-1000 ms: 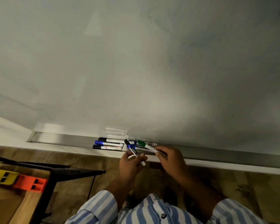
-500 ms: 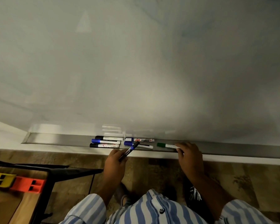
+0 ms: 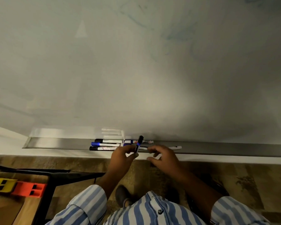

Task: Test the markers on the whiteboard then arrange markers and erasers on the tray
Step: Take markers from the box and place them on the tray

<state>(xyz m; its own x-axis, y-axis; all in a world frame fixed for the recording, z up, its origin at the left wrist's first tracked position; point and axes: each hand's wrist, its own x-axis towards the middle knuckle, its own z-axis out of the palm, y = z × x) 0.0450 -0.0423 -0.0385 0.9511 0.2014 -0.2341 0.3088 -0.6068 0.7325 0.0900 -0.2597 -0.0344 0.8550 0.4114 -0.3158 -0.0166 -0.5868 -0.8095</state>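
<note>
Reading "WHITEBOARD", a red-labelled marker point(image 3: 139, 141) lies on the tray point(image 3: 58, 142).

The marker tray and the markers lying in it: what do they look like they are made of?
The marker tray looks like brushed metal, probably aluminium: grey, with a dull streaky sheen and sharp folded edges. The markers look like smooth moulded plastic: glossy white barrels with printed labels and solid black or blue caps. The marker that the left hand holds seems the same, though blurred.

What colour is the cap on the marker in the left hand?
Black cap, seen in the head view.
</note>
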